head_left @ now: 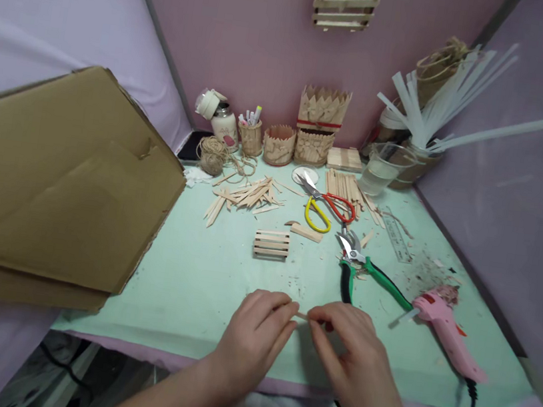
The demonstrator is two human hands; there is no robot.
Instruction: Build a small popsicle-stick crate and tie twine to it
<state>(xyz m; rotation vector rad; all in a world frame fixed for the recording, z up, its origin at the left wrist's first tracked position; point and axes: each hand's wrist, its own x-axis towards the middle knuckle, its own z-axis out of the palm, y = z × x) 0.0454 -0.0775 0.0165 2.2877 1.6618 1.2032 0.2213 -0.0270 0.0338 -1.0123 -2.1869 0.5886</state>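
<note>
A mauve wall [253,46] is rising behind a pale green table [202,268] in the head view. At lower centre, the left hand [256,329] and right hand [350,346] are pinching a thin wooden stick [302,315] between them. It is probably weighing little and feeling stiff but snappable, so a light fingertip grip near each end is suiting it. Green-handled pruners [355,256] are lying just above the right hand, possibly crowding it; a pink glue gun [449,336] is resting at lower right, cardboard [74,203] is filling the left, and a slatted wooden piece [271,244] is sitting mid-frame.
</note>
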